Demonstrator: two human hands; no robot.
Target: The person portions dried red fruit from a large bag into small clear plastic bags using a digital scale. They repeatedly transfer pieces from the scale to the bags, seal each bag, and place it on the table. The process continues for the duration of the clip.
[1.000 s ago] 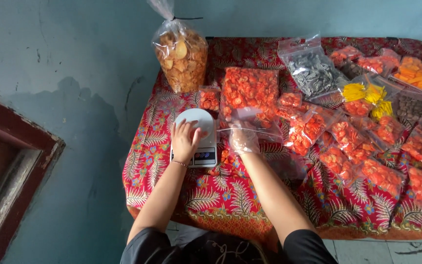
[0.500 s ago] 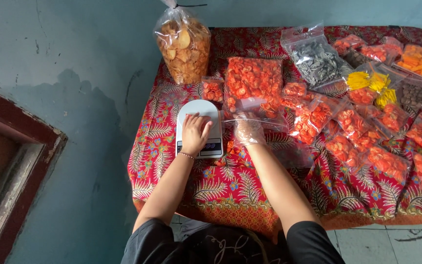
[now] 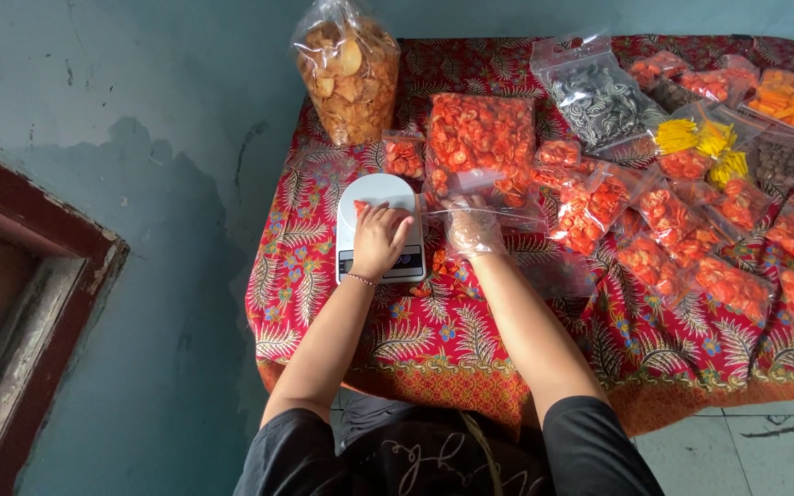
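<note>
My left hand (image 3: 379, 241) lies palm down on a white kitchen scale (image 3: 375, 191), fingers spread, with a small orange snack piece (image 3: 358, 208) by its fingertips. My right hand (image 3: 473, 230), inside a clear plastic glove, rests on the cloth at the mouth of a big clear bag of red-orange chips (image 3: 481, 142). A clear plastic bag (image 3: 516, 213) lies flat under and beside that hand; whether the hand grips it I cannot tell.
The table (image 3: 434, 340) has a red patterned cloth. A tall bag of pale round crackers (image 3: 348, 69) stands at the back left. Several small packets of red chips (image 3: 682, 239) cover the right side, with dark, yellow (image 3: 696, 138) and orange snacks behind. A blue-grey wall lies left.
My left hand stays on the scale while the view has shifted, so the table sits further right and higher in frame. My right hand has kept its place by the chip bag.
</note>
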